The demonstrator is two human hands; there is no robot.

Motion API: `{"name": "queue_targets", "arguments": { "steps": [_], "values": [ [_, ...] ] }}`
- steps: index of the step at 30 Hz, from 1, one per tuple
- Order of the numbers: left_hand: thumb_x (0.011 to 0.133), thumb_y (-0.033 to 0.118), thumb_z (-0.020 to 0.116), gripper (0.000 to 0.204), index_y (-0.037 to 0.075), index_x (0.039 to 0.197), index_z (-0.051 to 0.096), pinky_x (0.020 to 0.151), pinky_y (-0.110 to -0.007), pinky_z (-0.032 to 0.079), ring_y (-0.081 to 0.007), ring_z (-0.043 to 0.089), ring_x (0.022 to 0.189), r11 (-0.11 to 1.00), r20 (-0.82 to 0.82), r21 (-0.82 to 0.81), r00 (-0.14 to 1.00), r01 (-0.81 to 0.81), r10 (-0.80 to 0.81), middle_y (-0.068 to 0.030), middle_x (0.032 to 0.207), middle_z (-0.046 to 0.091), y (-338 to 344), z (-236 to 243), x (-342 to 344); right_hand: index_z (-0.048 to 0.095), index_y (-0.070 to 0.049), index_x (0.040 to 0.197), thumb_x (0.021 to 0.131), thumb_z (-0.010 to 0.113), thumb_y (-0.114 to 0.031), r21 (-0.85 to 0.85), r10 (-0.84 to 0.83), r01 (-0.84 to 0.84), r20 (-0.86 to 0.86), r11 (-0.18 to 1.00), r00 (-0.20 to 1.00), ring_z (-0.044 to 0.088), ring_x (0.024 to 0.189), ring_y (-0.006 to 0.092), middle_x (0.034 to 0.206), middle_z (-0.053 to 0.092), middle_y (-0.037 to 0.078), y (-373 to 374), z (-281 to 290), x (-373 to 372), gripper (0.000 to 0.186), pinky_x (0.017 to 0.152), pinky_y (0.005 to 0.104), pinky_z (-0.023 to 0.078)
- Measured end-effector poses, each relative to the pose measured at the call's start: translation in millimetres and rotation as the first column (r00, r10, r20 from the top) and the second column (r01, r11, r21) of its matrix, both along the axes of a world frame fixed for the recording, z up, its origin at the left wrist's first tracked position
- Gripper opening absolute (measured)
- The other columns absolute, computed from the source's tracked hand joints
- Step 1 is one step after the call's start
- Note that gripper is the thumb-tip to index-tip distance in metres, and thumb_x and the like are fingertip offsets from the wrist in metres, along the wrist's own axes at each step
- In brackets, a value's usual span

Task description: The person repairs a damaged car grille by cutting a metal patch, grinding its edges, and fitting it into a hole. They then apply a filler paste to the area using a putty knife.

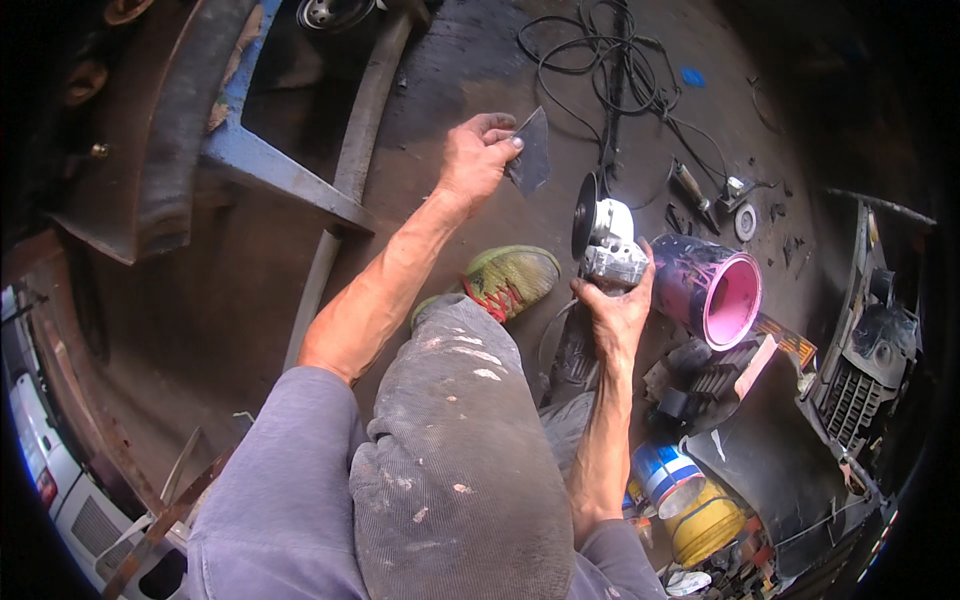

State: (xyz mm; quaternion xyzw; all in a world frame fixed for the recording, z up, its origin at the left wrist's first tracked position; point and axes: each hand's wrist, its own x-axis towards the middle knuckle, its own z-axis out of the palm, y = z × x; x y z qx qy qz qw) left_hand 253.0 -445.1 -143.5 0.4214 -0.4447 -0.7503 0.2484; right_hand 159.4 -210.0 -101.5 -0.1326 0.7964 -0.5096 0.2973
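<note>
My left hand (480,158) is raised above the floor, fingers closed on a small, thin, dark sheet piece (532,158) with a pointed corner. To its lower right, my right hand (615,300) grips the body of an angle grinder (612,240), silver and white at its head, with a dark disc turned upward along its left side. A pink-stained paint bucket (678,282) lies on its side just right of the grinder. My green shoe with red laces (510,278) is on the floor between my arms, beneath my bent knee.
A blue metal frame (260,165) and steel pieces stand at left. Looped black cables (600,60) and a hand tool (692,190) lie ahead on the dirty floor (450,60). At right are a dark plastic grille (855,400), a yellow pail (705,525), a striped can (660,470) and assorted scrap.
</note>
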Motion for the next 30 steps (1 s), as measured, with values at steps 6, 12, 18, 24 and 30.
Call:
{"name": "queue_targets", "arguments": {
  "steps": [6, 12, 18, 24, 30],
  "values": [
    [0.085, 0.0, 0.072, 0.042, -0.009, 0.124, 0.061, 0.072, -0.026, 0.057, -0.0127, 0.067, 0.084, 1.0, 0.051, 0.018, 0.999, 0.015, -0.016, -0.0088, 0.099, 0.071, -4, 15, 6, 0.034, -0.014, 0.153, 0.067, 0.079, -0.014, 0.236, 0.137, -0.069, -0.288, 0.969, 0.948, 0.069, 0.104, 0.0313, 0.121, 0.067, 0.02, -1, 16, 9, 0.098, 0.093, 0.0385, 0.053],
    [0.083, -0.003, 0.072, 0.031, -0.01, 0.112, 0.066, 0.069, -0.028, 0.059, -0.0158, 0.07, 0.077, 0.999, -0.002, 0.043, 1.0, -0.022, 0.022, -0.0136, 0.092, 0.073, 7, 18, 8, 0.035, -0.018, 0.152, 0.07, 0.084, -0.018, 0.342, 0.215, -0.031, -0.515, 0.939, 0.83, 0.068, 0.11, 0.0392, 0.126, 0.066, 0.022, -9, 10, 14, 0.096, 0.092, 0.0424, 0.054],
    [0.083, -0.001, 0.073, 0.022, -0.007, 0.104, 0.072, 0.066, -0.028, 0.058, -0.0147, 0.07, 0.073, 0.997, -0.077, 0.062, 0.996, 0.053, -0.048, -0.0118, 0.09, 0.074, 9, 21, 8, 0.035, -0.018, 0.153, 0.073, 0.083, -0.02, 0.39, 0.285, -0.052, -0.569, 0.92, 0.771, 0.067, 0.113, 0.04, 0.132, 0.063, 0.021, -12, 9, 10, 0.093, 0.092, 0.0426, 0.055],
    [0.083, 0.0, 0.074, 0.02, -0.005, 0.102, 0.073, 0.062, -0.027, 0.056, -0.0142, 0.069, 0.07, 0.994, -0.079, 0.08, 0.994, 0.078, -0.071, -0.0105, 0.087, 0.075, 14, 19, 9, 0.035, -0.018, 0.153, 0.074, 0.082, -0.018, 0.377, 0.266, -0.035, -0.581, 0.926, 0.77, 0.067, 0.113, 0.0406, 0.131, 0.063, 0.022, -19, 15, 4, 0.092, 0.092, 0.0433, 0.055],
    [0.083, 0.0, 0.074, 0.018, -0.004, 0.101, 0.074, 0.061, -0.027, 0.055, -0.0134, 0.068, 0.069, 0.998, -0.068, 0.032, 0.996, 0.053, -0.05, -0.0096, 0.085, 0.075, 7, 22, 3, 0.036, -0.018, 0.152, 0.072, 0.082, -0.016, 0.363, 0.274, -0.061, -0.572, 0.93, 0.773, 0.067, 0.113, 0.0404, 0.132, 0.063, 0.021, -7, 16, 12, 0.093, 0.094, 0.0428, 0.054]
  ]
}}
